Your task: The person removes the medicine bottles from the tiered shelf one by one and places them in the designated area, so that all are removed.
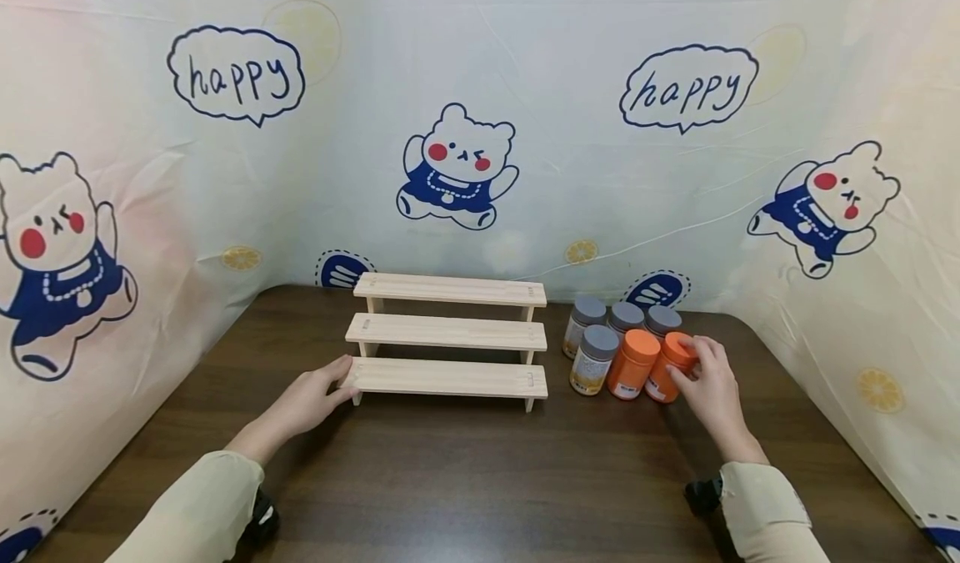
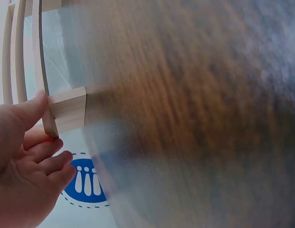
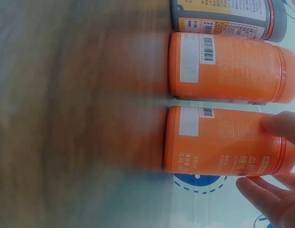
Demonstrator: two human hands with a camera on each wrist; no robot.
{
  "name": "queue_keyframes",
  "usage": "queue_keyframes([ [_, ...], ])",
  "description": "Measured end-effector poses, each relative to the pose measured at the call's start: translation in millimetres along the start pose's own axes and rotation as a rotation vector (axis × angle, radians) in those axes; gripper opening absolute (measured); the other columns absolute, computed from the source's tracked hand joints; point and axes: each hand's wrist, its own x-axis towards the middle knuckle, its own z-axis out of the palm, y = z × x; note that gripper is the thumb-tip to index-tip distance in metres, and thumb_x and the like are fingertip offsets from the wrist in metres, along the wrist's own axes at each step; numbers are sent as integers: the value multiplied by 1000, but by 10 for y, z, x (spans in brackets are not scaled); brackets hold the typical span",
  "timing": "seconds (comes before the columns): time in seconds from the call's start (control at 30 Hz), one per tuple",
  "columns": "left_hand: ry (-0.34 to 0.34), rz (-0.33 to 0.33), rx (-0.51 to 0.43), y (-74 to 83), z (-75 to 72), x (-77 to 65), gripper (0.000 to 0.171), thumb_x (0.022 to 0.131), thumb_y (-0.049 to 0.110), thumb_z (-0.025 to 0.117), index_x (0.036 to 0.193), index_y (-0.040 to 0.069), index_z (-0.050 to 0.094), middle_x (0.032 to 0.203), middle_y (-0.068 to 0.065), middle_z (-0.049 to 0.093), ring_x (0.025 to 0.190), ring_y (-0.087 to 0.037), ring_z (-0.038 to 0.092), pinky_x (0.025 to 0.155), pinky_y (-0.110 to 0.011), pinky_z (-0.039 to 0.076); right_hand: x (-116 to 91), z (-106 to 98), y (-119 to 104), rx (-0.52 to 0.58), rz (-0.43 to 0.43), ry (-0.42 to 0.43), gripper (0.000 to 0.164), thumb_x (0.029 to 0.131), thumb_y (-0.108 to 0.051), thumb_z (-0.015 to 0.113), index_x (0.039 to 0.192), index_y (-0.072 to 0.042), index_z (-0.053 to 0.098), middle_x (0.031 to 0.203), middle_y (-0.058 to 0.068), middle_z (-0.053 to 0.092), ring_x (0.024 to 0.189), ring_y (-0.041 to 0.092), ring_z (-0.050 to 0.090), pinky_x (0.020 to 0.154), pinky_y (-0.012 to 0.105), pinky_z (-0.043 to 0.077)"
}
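Observation:
A pale wooden three-step shelf (image 1: pixel 450 334) stands at the back middle of the dark wood table (image 1: pixel 465 480). My left hand (image 1: pixel 347 378) rests against the left end of its lowest step, the thumb on the plank's end (image 2: pixel 66 109) and the other fingers loosely curled below it. To the right of the shelf stand several bottles. My right hand (image 1: pixel 693 363) grips the rightmost orange bottle (image 1: pixel 670 365) near its lid, thumb on its side (image 3: pixel 219 142). It stands on the table, tilted a little toward the hand.
A second orange bottle (image 1: pixel 632 363) and a grey-lidded bottle (image 1: pixel 594 359) stand close to the left of the held one, with three more grey-lidded ones behind. A cartoon-print cloth (image 1: pixel 480 129) walls in the back and both sides.

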Motion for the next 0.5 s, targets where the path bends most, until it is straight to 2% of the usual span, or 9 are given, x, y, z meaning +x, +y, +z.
queue_keyframes([
  [0.17,-4,-2,0,-4,-6,4,55,90,16,60,132,-14,38,134,-31,37,119,-45,40,94,-55,35,-15,-12,-26,-11,11,-6,44,79,1,69,118,3,50,127,29,35,101,46,47,79,57,46],
  [0.33,-12,5,-1,-43,-32,2,56,91,20,59,132,-13,39,134,-31,37,120,-45,39,95,-55,35,3,-31,-63,-16,7,-24,46,80,-6,70,120,4,50,128,31,35,106,48,43,84,61,40],
  [0.4,-6,5,-2,-61,-74,2,57,92,22,58,131,-14,39,134,-32,37,119,-45,39,95,-55,34,31,-45,-87,-12,2,-29,48,81,-11,71,121,5,49,128,31,35,111,48,40,88,62,37],
  [0.5,-5,-30,8,-63,-193,19,60,93,27,55,131,-16,37,134,-34,34,120,-47,36,96,-57,31,99,-80,-152,-14,-8,-34,51,83,-19,70,123,5,48,129,30,36,114,46,38,89,62,35],
])
